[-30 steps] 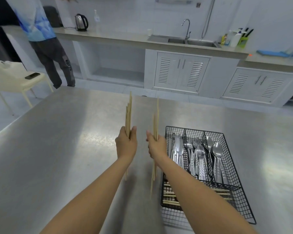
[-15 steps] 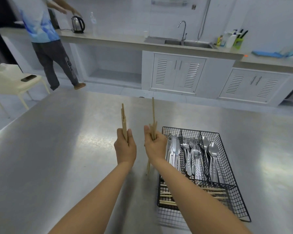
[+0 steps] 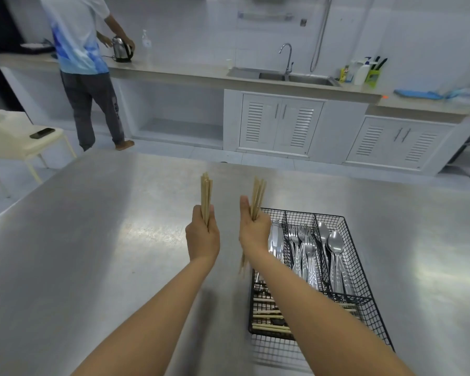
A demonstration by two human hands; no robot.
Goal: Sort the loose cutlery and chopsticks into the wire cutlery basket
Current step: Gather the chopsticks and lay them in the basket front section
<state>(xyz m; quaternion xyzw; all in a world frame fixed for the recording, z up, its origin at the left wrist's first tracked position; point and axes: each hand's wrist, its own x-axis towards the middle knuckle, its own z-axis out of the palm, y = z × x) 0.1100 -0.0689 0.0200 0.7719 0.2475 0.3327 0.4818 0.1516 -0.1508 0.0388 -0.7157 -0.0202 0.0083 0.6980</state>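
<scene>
My left hand [image 3: 202, 238] is closed around an upright bundle of wooden chopsticks [image 3: 206, 198]. My right hand [image 3: 253, 232] grips a second bundle of chopsticks [image 3: 257, 196], tilted slightly right, its lower ends sticking out below the wrist. Both hands hover over the steel table, just left of the black wire cutlery basket [image 3: 347, 240]. The basket's far compartments hold knives [image 3: 275, 240], forks [image 3: 301, 245] and spoons [image 3: 334, 248]. More chopsticks [image 3: 269, 325] lie crosswise in its near compartment, partly hidden by my right forearm.
The steel table [image 3: 92, 253] spreads wide to the left and right. Beyond its far edge, a person [image 3: 84, 63] stands at the counter by a kettle [image 3: 121, 48]. A cream chair [image 3: 17, 139] with a phone on it stands at far left.
Both hands have slid down the chopstick bundles, so less wood sticks out above them. The bundles look more even at the top. The person in the background has stepped to the kettle.
</scene>
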